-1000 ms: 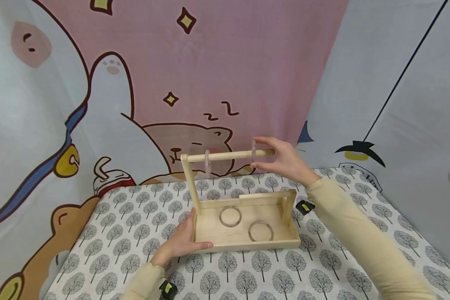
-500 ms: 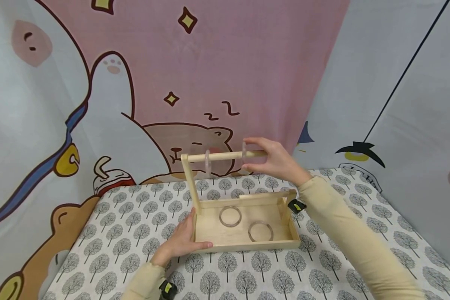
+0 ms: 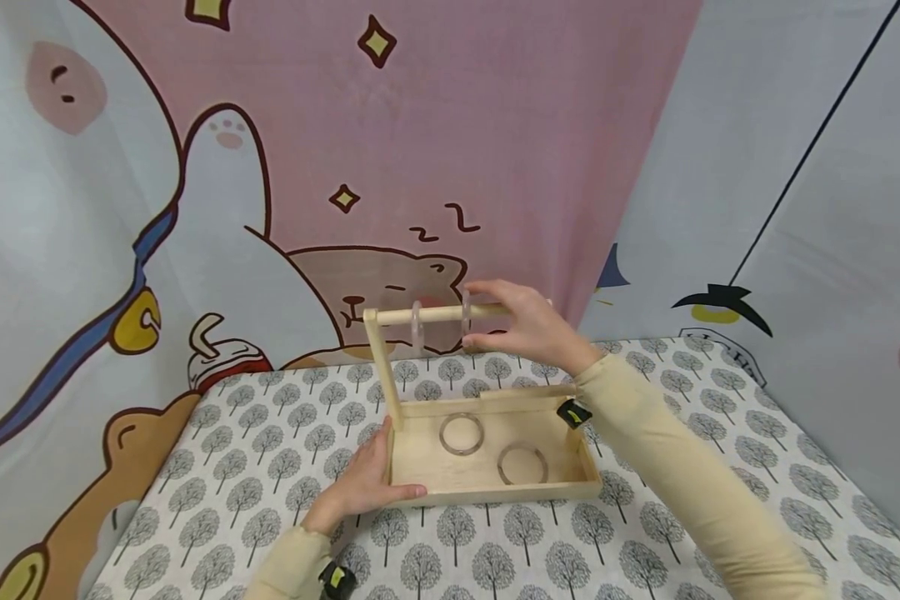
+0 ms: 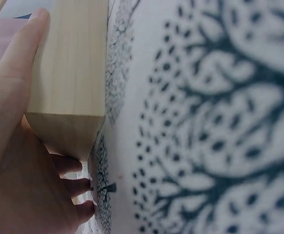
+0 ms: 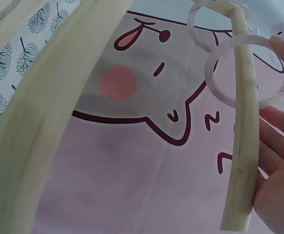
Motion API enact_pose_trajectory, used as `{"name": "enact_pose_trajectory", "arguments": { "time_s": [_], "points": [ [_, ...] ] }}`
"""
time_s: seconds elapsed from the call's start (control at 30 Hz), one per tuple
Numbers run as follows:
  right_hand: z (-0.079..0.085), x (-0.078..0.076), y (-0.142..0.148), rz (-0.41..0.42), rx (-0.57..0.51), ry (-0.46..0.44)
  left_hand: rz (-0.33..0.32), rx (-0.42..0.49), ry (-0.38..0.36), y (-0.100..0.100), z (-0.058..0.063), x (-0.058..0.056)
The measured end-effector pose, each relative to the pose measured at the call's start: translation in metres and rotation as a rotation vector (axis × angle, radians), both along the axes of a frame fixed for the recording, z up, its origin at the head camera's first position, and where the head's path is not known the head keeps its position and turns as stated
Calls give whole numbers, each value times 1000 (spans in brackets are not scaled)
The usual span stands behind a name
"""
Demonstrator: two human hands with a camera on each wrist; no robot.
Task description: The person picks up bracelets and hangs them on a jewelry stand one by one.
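A pale wooden bangle stand (image 3: 495, 496) has a tall post at its left and a rod (image 3: 441, 313) reaching rightward from the post's top. My right hand (image 3: 532, 327) pinches a translucent pinkish bangle (image 5: 211, 73) between thumb and fingers, and the ring encircles the rod. Farther left on the rod hangs a second bangle (image 3: 417, 340), apart from the held one. My left hand (image 3: 363, 479) grips the tray's front left corner, thumb along the front wall and the other fingers round the side. Inside the tray lie two more bangles, one (image 3: 462, 453) left of the other (image 3: 522, 443).
A short wooden bar (image 3: 525, 392) runs along the tray's back right, partly behind my right sleeve (image 3: 645, 417). Tree-patterned cloth (image 3: 255, 467) covers the table. Behind it hangs a pink and white cartoon curtain (image 3: 525, 150).
My right hand has slid the pinched bangle leftward along the rod, toward the hanging bangle. The left hand and the tray have stayed in place.
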State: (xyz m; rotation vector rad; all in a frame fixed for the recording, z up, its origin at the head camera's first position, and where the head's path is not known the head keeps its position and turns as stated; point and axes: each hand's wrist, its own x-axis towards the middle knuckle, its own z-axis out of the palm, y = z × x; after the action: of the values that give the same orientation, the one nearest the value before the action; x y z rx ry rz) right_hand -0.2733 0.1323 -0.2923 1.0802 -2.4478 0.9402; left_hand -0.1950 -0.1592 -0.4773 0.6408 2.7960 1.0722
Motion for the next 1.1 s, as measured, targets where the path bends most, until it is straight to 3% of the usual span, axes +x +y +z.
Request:
{"name": "enact_pose_trajectory", "arguments": {
  "time_s": [0.4, 0.7, 1.1],
  "points": [
    [0, -1, -2, -93, 170, 20, -6, 0, -12, 0, 1, 1],
    [4, -5, -2, -46, 218, -13, 2, -20, -21, 0, 0, -1],
    [3, -5, -2, -44, 219, -8, 2, -19, -22, 0, 1, -1]
  ]
}}
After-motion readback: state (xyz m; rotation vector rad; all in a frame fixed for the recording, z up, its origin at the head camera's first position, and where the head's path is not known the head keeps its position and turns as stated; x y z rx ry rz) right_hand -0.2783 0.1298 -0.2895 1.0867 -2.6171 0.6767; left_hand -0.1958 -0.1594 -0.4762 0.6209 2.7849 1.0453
